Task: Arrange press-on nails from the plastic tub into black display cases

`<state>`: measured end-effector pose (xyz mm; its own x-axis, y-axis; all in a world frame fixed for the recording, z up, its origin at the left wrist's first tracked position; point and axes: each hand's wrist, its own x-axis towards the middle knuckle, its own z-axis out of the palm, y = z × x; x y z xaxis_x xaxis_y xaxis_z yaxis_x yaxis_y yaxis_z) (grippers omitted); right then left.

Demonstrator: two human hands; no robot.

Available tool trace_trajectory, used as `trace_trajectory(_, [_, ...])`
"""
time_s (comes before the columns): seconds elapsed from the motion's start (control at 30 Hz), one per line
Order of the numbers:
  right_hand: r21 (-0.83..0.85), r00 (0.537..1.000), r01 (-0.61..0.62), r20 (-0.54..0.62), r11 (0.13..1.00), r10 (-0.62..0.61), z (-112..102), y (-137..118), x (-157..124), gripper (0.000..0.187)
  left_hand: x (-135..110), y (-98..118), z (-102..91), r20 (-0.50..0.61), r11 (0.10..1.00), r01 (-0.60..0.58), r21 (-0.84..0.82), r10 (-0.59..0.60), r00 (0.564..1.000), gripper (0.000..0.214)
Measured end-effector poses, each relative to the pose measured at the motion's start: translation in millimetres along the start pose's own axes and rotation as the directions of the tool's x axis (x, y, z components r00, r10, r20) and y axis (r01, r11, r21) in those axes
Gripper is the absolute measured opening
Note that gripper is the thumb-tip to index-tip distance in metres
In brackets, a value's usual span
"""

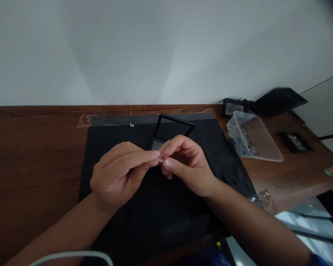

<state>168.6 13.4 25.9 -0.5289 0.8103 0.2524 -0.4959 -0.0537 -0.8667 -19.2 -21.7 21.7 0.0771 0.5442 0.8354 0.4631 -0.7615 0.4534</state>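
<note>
Because fingertips cover most of it, the small whitish piece (160, 160) shows only as a pale sliver, and what it is cannot be told. It sits above the black mat (161, 210), pinched between the thumb and fingers of both the left hand (118, 173) and the right hand (191, 166). Its visible length runs roughly sideways, from one hand toward the other. Behind them stands an open black frame (178, 120), its lower part hidden by the right hand. Packets blur together inside the clear tub (268, 144). A yellow mark (218, 245) near the bottom edge is too small to read.
</note>
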Motion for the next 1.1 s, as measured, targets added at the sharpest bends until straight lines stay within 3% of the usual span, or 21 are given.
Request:
trace_trajectory(0.3, [0.037,1.0,0.007,-0.012,0.999,-0.007,-1.5,-4.9,1.2,0.027,0.4,0.9,1.7,0.003,1.0,0.02,0.005,-0.02,1.0,0.017])
trace_trajectory(0.73, [-0.028,0.997,-0.068,-0.042,0.997,0.067,-0.6,-4.4,-1.1,0.013,-0.8,1.0,0.5,0.012,0.999,0.031,-0.041,-0.03,0.999,0.012])
trace_trajectory(0.97, [0.028,0.986,-0.166,0.024,0.986,0.165,-5.3,-0.4,-2.5,0.015,-0.2,-0.3,1.3,0.022,0.999,0.043,-0.031,-0.043,0.999,0.017])
trace_trajectory(1.1, [-0.003,0.99,-0.136,0.043,0.991,0.136,-4.6,-3.0,-1.6,0.017,1.9,0.6,1.0,0.036,0.999,0.033,-0.029,-0.032,0.999,0.017])
